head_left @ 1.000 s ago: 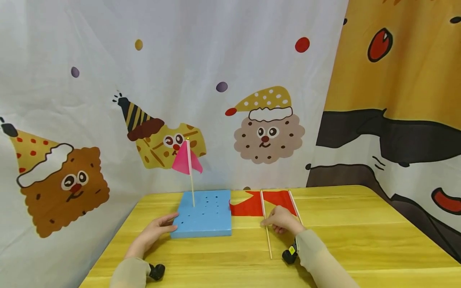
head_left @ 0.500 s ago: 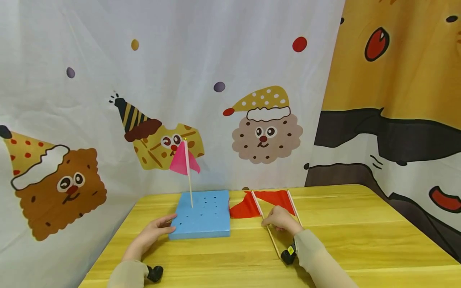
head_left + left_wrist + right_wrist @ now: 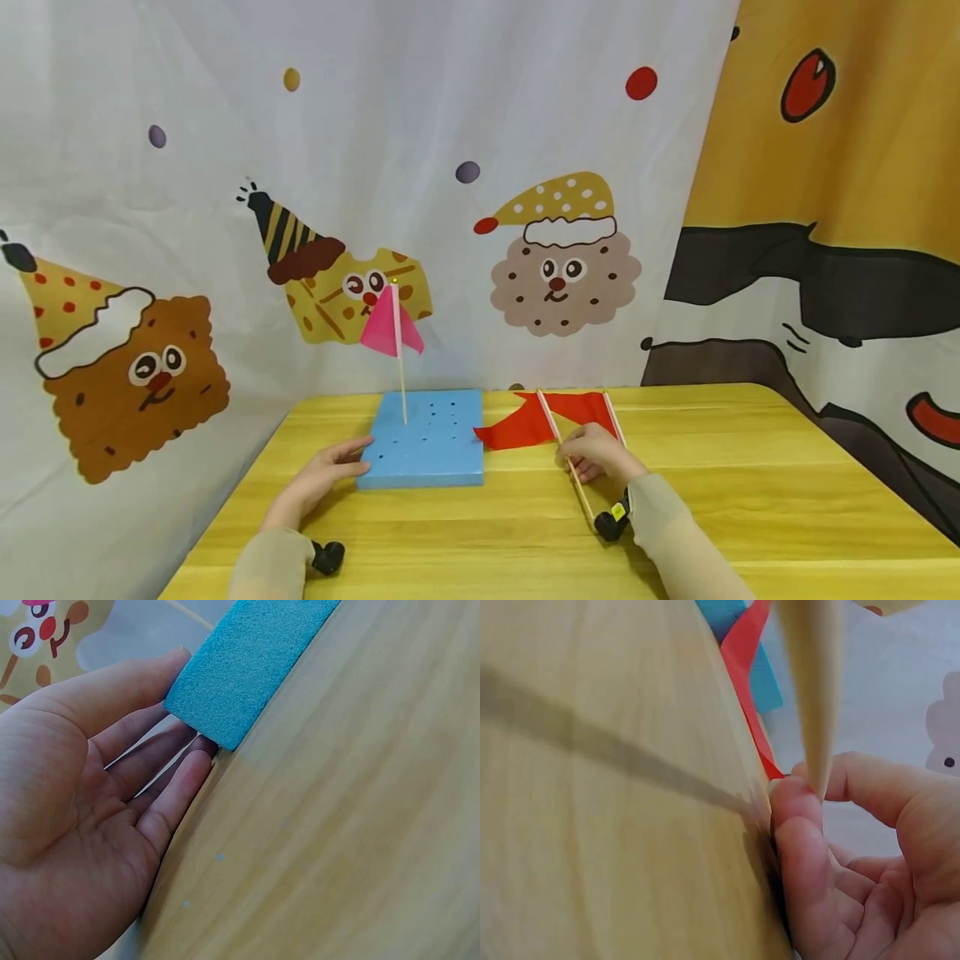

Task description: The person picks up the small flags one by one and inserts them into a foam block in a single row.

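My left hand point(image 3: 322, 475) rests at the left edge of a blue foam board point(image 3: 420, 462), which has several small holes in its top. In the left wrist view, the fairly straight thumb and fingers touch the board's corner. A pink flag point(image 3: 384, 325) stands upright in the board on a thin wooden stick. To the right, my right hand point(image 3: 600, 454) pinches the stick of a red flag point(image 3: 521, 427) between thumb and fingers. That stick slants, its bare end towards me. Beside it, a second red flag point(image 3: 581, 406) lies on the table, its stick partly hidden by the hand.
The wooden table point(image 3: 450, 542) has its far edge close to a white curtain point(image 3: 420, 100) printed with cartoon biscuits. Small black cameras are strapped to both wrists, the right wrist camera point(image 3: 611, 525) close to the held stick's lower end.
The pinched flagstick has turned, its near end swinging right towards the wrist. My right hand has shifted slightly right. The left hand stays at the board, and the head view has moved a little.
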Tool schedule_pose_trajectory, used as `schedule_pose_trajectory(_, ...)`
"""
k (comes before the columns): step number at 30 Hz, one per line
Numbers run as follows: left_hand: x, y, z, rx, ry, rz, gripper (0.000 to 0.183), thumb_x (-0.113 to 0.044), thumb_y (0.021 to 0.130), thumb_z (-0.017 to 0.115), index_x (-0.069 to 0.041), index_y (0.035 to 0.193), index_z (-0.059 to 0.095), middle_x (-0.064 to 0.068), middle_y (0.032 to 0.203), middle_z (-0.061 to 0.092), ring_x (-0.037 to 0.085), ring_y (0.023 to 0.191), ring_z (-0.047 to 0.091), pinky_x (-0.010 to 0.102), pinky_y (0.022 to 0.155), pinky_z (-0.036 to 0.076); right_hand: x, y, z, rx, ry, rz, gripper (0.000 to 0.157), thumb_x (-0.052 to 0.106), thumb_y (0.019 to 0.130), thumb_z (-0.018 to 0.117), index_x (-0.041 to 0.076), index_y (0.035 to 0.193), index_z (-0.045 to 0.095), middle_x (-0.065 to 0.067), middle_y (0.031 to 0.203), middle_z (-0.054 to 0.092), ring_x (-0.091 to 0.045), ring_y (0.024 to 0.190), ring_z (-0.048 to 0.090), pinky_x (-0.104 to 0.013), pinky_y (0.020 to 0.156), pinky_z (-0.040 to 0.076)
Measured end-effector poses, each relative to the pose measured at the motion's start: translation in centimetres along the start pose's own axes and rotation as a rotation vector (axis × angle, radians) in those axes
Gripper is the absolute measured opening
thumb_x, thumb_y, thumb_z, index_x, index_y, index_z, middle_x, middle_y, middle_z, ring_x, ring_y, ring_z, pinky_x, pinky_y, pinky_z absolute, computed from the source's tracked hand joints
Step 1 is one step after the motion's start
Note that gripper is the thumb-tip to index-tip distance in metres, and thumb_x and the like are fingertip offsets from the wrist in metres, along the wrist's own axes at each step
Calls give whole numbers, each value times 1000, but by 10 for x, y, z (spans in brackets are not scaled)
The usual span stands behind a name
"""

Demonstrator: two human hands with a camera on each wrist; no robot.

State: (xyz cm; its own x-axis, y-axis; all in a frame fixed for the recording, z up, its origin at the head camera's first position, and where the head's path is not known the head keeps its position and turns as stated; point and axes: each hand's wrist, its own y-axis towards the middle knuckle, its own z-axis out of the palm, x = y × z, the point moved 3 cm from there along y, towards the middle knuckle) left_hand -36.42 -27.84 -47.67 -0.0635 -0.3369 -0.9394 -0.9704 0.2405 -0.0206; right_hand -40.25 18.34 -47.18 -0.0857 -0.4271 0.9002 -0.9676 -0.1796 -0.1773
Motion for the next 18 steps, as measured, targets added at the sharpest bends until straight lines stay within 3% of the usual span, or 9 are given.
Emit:
schedule_pose_trajectory(8, 0, 0, 0, -10, 11, 12, 62, -25, 92, 69, -8, 146, 45, 20, 151, 36, 43, 138, 29, 60, 109, 26, 0, 3, -3, 69, 102, 14, 33, 22, 90, 66, -6, 107, 64, -12, 72, 68, -13, 47, 58, -26, 47, 53)
schedule_pose_trajectory(18, 2, 0, 0, -9, 20, 19, 62, -25, 92, 69, -8, 146, 45, 20, 150, 36, 43, 138, 30, 60, 109, 26, 5, 4, -3, 93, 166, 11, 34, 20, 92, 62, -10, 107, 63, -12, 77, 70, -16, 54, 64, -29, 53, 55)
